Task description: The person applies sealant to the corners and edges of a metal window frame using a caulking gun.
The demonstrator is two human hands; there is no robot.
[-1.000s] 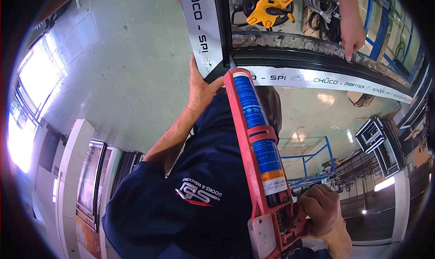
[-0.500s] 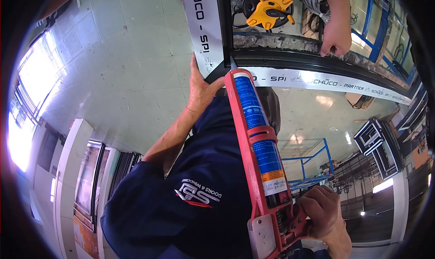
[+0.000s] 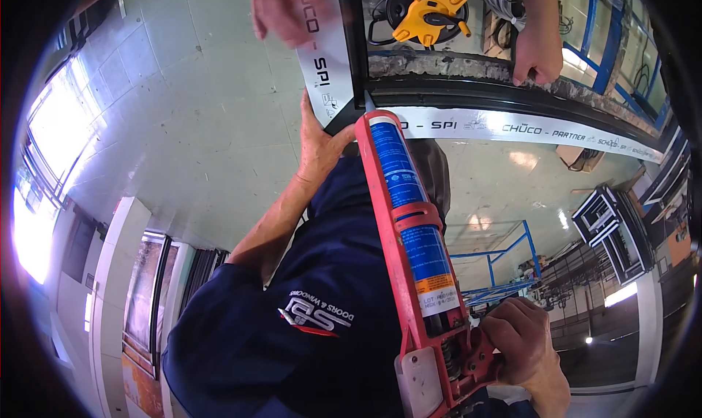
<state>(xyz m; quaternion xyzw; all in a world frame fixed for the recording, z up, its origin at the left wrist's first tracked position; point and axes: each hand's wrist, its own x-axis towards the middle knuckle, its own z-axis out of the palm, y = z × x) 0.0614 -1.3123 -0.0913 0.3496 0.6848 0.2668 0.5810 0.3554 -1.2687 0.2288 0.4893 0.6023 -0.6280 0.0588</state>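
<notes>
My right hand is wrapped around the handle and trigger of a red caulking gun. A blue sealant cartridge lies in its cradle. The gun's nozzle points into the inner corner of a black window frame. Printed silver-white protective film covers the frame's outer faces. My left hand grips that corner from outside, thumb on the near side beside the gun's front end, fingers partly hidden behind the frame.
Another person's hand rests at the frame's right bar; their other hand, blurred, is over the left bar. A yellow and black cable reel stands beyond. Blue metal racks and stacked dark frames are to the right.
The other person's hand at upper left has moved down over the film-covered bar. The gun and frame have shifted slightly left in view. My grips stay the same.
</notes>
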